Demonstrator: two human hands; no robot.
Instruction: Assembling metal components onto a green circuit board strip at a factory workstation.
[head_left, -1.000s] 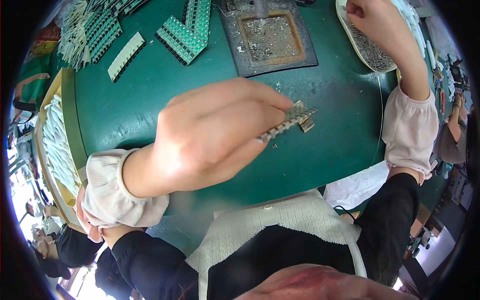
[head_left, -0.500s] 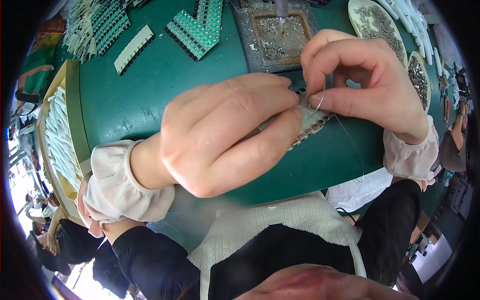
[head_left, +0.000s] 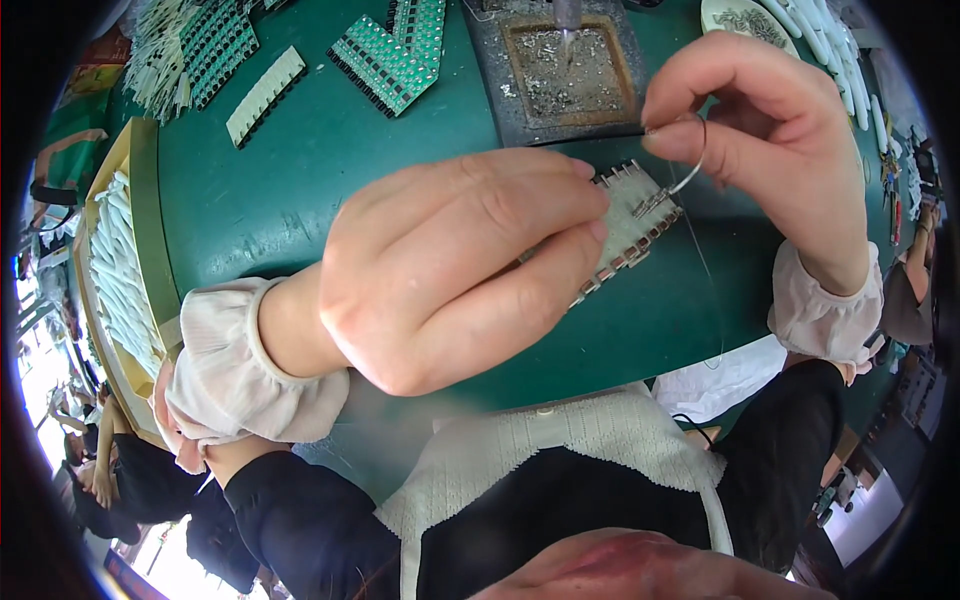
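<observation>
My left hand [head_left: 460, 270] lies over a pale strip of joined circuit boards [head_left: 622, 218], its fingers pressed down on the left part and hiding it. Metal parts line the strip's long edges, and a few small metal pins [head_left: 652, 204] show near its right end. Up and to the right of the strip, my right hand [head_left: 775, 145] pinches a thin silvery wire [head_left: 697, 172]. The wire curves from the thumb and forefinger down to the strip's right end. A fine strand hangs below it toward the table's near edge.
Behind the strip stands a soldering iron tip [head_left: 567, 38] over a grimy square tray [head_left: 510, 85]. Green circuit board panels [head_left: 400, 65] and another pale strip [head_left: 266, 97] lie at the back left. A box of white tubes [head_left: 148, 215] stands left; a dish of small metal parts [head_left: 715, 15] sits back right.
My right hand has moved up and right, away from the strip, with the wire still pinched. The strip's right end and pins now show. My left hand has barely moved.
</observation>
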